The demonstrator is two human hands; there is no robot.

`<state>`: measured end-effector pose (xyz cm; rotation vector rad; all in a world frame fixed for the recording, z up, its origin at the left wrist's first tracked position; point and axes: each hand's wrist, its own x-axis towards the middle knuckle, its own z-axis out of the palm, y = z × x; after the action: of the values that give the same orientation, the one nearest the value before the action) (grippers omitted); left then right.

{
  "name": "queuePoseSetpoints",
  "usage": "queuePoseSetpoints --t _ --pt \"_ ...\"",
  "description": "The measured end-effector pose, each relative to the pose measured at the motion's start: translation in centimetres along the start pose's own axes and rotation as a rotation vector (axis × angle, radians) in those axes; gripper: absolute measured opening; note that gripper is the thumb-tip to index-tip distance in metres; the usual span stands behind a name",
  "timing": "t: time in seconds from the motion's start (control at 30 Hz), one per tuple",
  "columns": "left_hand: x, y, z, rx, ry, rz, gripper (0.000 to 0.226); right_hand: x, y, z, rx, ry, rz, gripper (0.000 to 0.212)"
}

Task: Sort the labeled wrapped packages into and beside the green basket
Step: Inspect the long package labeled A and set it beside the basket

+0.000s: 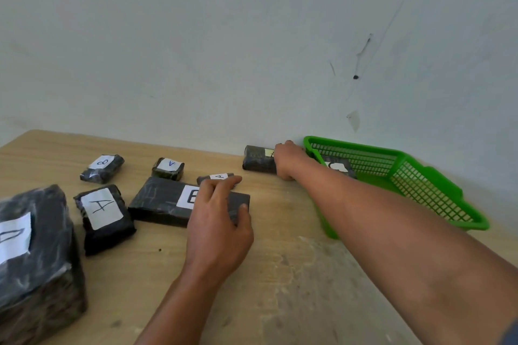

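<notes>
The black plastic-wrapped package with a pale label (258, 160) lies at the far edge of the light wooden desk (280, 274). It is against the wall and just left of the green plastic mesh basket (437, 193), not in it. The person's right grip (288, 161) is curled round its right end and covers most of the label, so I cannot read the letter. This looks to me like the set-down beside the basket. To do it well, the package should lie flat with its label up, close to the basket wall without leaning on it. The fingers should then slip off sideways without dragging it or knocking the rim. Inside the basket, at its far left corner, lies another black wrapped package (337, 167), its label too blurred to read.

Nearer and to the left, the left grip (217, 221) sits over the right end of the long flat black package marked B (159, 200). Its fingers reach across the top and the thumb is hooked on the near edge, a hold that seems ready to lift. Its fingertips come close to a thin little package marked A (217, 177), so I'd lift straight up to avoid nudging that one.

Farther left wait four more black packages:
- a small square one marked A (168, 168)
- a small one marked B (102, 168)
- a medium one marked A (104, 217)
- a big bundle (36, 269) at the near left edge
</notes>
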<state>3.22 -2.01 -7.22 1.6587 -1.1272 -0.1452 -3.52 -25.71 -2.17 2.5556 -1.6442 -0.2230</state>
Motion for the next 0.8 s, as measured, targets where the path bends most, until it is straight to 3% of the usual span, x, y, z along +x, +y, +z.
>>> queuePoseSetpoints --t 0.17,0.37,0.5,0.6,0.8 --pt "0.1 -0.2 0.0 0.004 0.017 -0.002 0.05 0.0 -0.8 1.4 0.161 0.108 0.072 0.066" --pt "0.2 -0.1 -0.4 0.026 0.053 -0.036 0.045 -1.2 -0.7 4.1 0.404 0.36 0.176 0.038" --pt "0.2 -0.1 -0.5 0.039 0.061 -0.043 0.045 -3.2 -0.9 5.6 0.486 0.455 0.162 0.045" --pt "0.2 -0.1 -0.5 0.05 0.058 -0.039 0.046 -4.2 -1.1 6.5 0.514 0.519 0.149 0.035" --pt "0.3 -0.3 -0.6 0.074 0.057 -0.045 0.047 -4.8 -1.7 6.6 0.578 0.537 0.195 0.035"
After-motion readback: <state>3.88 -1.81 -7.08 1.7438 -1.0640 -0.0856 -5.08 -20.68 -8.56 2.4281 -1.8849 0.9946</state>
